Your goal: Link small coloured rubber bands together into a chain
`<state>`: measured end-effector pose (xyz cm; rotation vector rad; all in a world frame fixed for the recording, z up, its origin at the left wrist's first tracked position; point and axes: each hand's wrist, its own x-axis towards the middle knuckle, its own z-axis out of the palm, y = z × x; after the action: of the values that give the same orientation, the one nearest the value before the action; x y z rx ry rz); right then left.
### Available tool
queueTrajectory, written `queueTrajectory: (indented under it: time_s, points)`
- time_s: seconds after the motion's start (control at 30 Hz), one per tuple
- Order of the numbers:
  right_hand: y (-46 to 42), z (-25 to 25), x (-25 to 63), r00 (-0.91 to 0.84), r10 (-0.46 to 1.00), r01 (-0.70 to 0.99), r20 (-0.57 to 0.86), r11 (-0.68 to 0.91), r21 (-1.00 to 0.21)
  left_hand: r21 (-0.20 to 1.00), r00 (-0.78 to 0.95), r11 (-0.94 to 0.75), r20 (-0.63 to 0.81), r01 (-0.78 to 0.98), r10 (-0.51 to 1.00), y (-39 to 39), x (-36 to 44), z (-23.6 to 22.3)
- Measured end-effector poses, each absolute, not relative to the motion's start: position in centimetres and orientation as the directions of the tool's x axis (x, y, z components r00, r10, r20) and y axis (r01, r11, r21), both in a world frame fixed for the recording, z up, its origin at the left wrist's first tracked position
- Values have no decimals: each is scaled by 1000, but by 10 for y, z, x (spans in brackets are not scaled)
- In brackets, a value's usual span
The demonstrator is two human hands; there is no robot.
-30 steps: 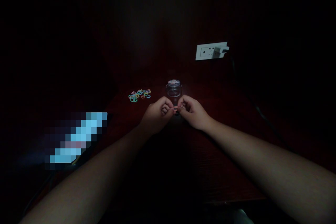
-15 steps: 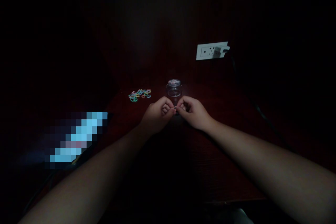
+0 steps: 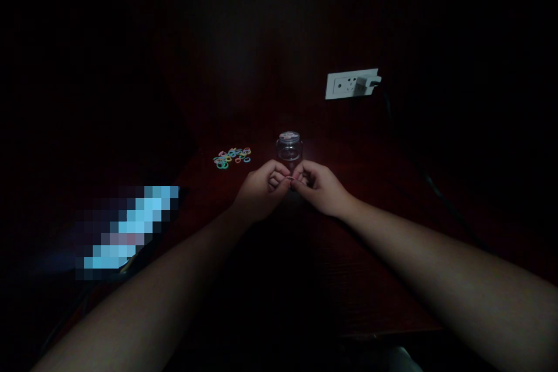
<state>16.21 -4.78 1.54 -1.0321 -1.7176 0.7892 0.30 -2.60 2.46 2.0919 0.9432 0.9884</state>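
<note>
My left hand [image 3: 264, 189] and my right hand [image 3: 320, 186] meet at the fingertips over the dark red table. Both are closed in a pinch on one small pinkish hair tie [image 3: 290, 178], which spans the short gap between them. Just behind the fingers a clear jar [image 3: 289, 151] stands upright with its lid [image 3: 289, 137] on; the hands hide its lower part. To the left of the jar lies a loose pile of colourful hair ties [image 3: 231, 157], in green, yellow, pink and blue.
A lit screen [image 3: 139, 221], blurred into blocks, is at the left beside my forearm. On the back wall is a white socket plate [image 3: 344, 85] with a plug [image 3: 371, 82] in it, and a dark cable [image 3: 436, 189] runs down on the right. The surroundings are very dark.
The hair tie between my fingertips has turned and shifted slightly, and the fingertips have come a little closer together. The jar and the pile have stayed in place.
</note>
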Motion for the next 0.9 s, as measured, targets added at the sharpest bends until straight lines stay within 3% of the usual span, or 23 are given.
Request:
queueTrajectory:
  time_s: [0.53,0.9]
  points:
    - [-46,15,164,-127,907,374,401,419,-828,730,468,-544,342,413,815,-21,0,24]
    - [-51,18,161,-242,887,243,394,448,-860,742,466,-549,358,384,809,-25,2,26]
